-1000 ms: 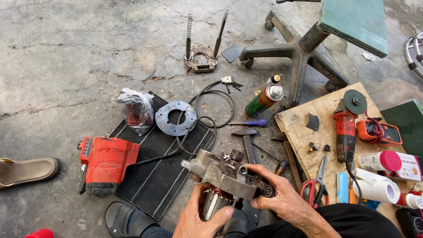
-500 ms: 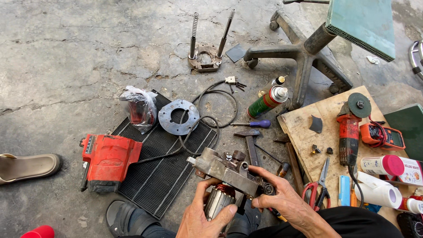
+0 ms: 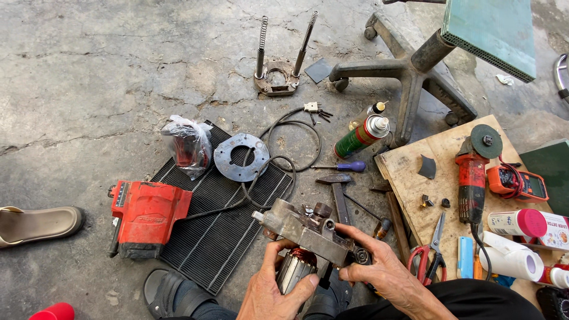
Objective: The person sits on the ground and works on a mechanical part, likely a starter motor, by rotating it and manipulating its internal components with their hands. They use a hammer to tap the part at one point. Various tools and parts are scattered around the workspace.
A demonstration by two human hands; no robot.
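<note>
My left hand (image 3: 277,293) grips the round armature end of a grey metal motor housing (image 3: 305,230) held low in the middle of the view. My right hand (image 3: 379,269) clasps the housing's right end, fingers curled around a dark fitting. A black cord (image 3: 261,178) runs from the housing back across a black ribbed mat (image 3: 219,237). On that mat lie a red tool casing (image 3: 148,216), a round metal plate (image 3: 240,156) and a plastic-wrapped part (image 3: 188,145).
A wooden board (image 3: 415,184) at right carries a red angle grinder (image 3: 474,175), scissors (image 3: 430,252), a multimeter (image 3: 518,184) and white tubes. A hammer (image 3: 338,189), screwdriver (image 3: 341,167), green spray can (image 3: 361,136), chair base (image 3: 409,74), spring-post metal base (image 3: 277,74) and a sandal (image 3: 35,222) lie around.
The motor housing has been turned and lowered slightly in both hands; the view has shifted a little. Everything on the ground stays put.
</note>
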